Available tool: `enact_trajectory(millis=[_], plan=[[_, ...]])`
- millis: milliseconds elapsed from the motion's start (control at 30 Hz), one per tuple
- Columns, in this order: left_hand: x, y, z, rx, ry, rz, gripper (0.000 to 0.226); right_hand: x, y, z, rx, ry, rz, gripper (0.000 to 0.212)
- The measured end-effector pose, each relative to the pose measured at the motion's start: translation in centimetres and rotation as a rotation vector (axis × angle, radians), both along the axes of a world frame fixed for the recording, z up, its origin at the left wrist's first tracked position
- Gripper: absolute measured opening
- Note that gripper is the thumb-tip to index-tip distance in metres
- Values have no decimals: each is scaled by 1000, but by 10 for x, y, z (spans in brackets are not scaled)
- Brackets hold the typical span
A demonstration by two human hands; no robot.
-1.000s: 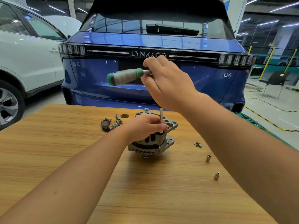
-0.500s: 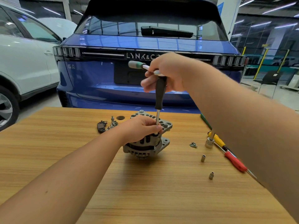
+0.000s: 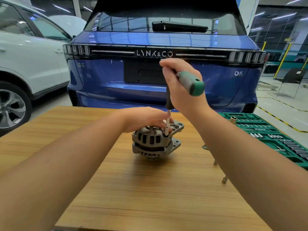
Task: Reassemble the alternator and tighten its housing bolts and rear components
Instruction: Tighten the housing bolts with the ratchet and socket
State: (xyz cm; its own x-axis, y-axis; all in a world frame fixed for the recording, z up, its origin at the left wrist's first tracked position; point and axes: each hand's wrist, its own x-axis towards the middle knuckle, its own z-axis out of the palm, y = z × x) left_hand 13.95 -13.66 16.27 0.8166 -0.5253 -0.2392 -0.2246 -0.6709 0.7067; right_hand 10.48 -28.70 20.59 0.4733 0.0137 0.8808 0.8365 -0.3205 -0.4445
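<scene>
A grey metal alternator (image 3: 154,143) stands upright near the middle of the wooden table (image 3: 116,189). My left hand (image 3: 146,120) rests on top of the alternator, fingers curled around its upper housing beside the tool shaft. My right hand (image 3: 180,90) grips a T-handle driver (image 3: 191,83) with a green and grey handle pointing right. Its black and silver shaft (image 3: 168,117) runs straight down onto a housing bolt at the alternator's right edge.
An open green socket set case (image 3: 275,139) lies at the table's right. Loose small sockets (image 3: 224,180) and screws (image 3: 204,146) sit right of the alternator, partly behind my right arm. A blue car (image 3: 116,80) stands close behind the table, a white car (image 3: 25,64) left.
The driver handle has swung round from pointing left to pointing right, as my right hand turned it. My left hand stays on the alternator. The camera view shifted.
</scene>
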Motion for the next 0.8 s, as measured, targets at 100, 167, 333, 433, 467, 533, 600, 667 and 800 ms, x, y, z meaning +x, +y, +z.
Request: enact_trajectory(millis=[100,167,333,433,467,533,600,667,800], plan=[[8,10,13,-93,173,-54,50,0,-3,6,-376,-74,-168,22],[7,13,15,-122,130,-109,41,0,-4,11,-511,-29,-233,27],[6,-3,-6,92,-232,-30,16,1,-8,27,-816,108,-407,58],[0,-16,-30,137,-456,3,34,1,-6,43,-1005,-22,-547,52],[-1,-17,-36,101,-467,2,42,3,-5,48,-1064,-42,-577,46],[-1,-16,-45,18,-422,4,45,10,1,59,-1114,77,-586,41],[1,-14,-49,-19,-382,20,39,16,6,69,-988,349,-489,36],[4,-14,-50,-42,-357,39,36,18,5,73,-600,682,-289,23],[7,-16,-51,-99,-328,66,38,8,-9,60,164,1093,314,17]])
